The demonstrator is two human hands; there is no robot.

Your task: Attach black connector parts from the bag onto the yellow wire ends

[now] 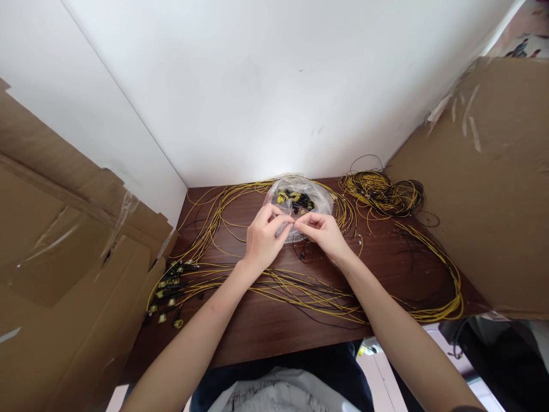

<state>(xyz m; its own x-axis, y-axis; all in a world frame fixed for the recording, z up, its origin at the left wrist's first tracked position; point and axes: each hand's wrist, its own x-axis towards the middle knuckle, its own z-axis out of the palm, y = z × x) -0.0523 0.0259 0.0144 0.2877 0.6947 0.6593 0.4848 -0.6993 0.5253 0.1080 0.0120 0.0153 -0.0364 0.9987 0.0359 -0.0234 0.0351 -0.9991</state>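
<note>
My left hand (pixel 266 236) and my right hand (pixel 322 232) meet fingertip to fingertip over the middle of the table, both closed in a pinch. A tiny dark piece shows between them, too small to name. From beneath my right fingers a thin black wire (pixel 295 250) loops down toward the tabletop. Just behind my hands lies a clear plastic bag (pixel 325 200) with small black and yellow parts (pixel 302 200) in it; my hands hide its near side. Under my forearms runs a bundle of yellow and black wires (pixel 300 281).
Black connectors with yellowish pieces (pixel 169 286) sit at the left on the brown table (pixel 266 332). A tangled wire coil (pixel 373 191) lies back right, and more wires (pixel 457 286) curve along the right edge. Cardboard panels (pixel 484 189) and a white wall (pixel 266 91) enclose the table.
</note>
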